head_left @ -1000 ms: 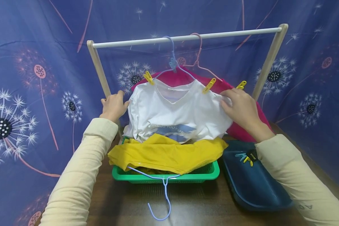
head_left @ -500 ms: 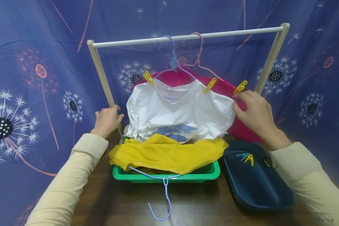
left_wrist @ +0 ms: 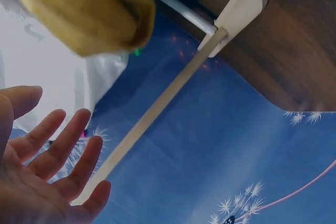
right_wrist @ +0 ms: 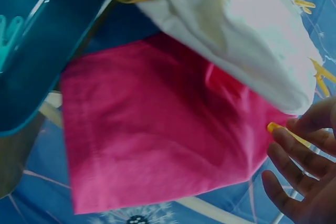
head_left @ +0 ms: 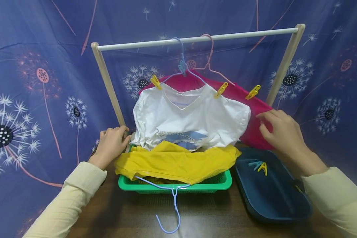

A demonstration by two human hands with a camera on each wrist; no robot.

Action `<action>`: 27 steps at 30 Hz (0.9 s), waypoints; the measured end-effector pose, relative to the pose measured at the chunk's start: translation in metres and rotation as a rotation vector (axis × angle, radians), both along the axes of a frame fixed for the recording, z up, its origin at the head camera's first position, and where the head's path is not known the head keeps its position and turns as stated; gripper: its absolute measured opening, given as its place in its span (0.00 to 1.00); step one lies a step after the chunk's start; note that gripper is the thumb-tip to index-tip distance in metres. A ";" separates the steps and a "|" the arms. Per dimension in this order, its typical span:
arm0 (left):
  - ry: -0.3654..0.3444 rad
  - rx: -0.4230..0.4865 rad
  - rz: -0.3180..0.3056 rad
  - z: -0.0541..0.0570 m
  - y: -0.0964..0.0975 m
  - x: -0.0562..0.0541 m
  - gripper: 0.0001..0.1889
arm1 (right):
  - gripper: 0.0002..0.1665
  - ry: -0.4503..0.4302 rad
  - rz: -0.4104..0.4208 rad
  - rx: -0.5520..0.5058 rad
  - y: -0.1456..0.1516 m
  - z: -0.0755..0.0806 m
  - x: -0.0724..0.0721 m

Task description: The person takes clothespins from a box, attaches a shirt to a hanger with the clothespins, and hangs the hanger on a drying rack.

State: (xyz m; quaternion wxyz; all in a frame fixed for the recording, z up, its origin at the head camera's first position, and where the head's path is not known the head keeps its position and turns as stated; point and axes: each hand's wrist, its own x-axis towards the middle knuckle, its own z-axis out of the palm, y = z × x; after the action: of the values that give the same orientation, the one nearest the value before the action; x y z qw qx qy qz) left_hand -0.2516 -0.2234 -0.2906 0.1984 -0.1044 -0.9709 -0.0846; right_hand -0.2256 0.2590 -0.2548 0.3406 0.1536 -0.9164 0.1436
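Note:
A white T-shirt with a printed front hangs from a blue hanger, with yellow clothespins at its shoulders. Behind it, a magenta garment hangs from a pink hanger, another yellow clothespin on its right shoulder. My left hand, fingers loosely bent and holding nothing, is beside the rack's left post. My right hand is in front of the magenta garment, right of the white sleeve; its fingers are relaxed and grip nothing. In the right wrist view, the magenta garment spreads below the white shirt.
A yellow garment on a second blue hanger lies over a green basket. Right of it stands a dark blue tub with blue and yellow clothespins inside. The rack's white bar spans above.
Both hands have come away from the white shirt's sleeves, the left moving down and left, the right moving down and right. The right sleeve now lies spread outward.

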 end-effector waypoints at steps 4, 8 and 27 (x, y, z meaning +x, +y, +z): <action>-0.010 -0.005 -0.008 -0.006 0.002 0.010 0.14 | 0.17 -0.039 0.008 0.038 0.008 -0.009 0.002; -0.013 -0.019 -0.012 -0.010 0.005 0.019 0.13 | 0.17 -0.055 0.041 0.105 0.015 -0.019 0.002; -0.120 -0.112 -0.046 -0.018 0.011 0.058 0.10 | 0.16 -0.167 0.154 0.363 0.047 -0.074 -0.005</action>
State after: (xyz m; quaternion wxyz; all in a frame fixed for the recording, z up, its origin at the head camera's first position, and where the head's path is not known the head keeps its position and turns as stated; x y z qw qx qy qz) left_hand -0.1937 -0.2122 -0.3082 0.1319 -0.1325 -0.9815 -0.0408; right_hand -0.2304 0.3058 -0.3285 0.2183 0.2697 -0.9378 0.0142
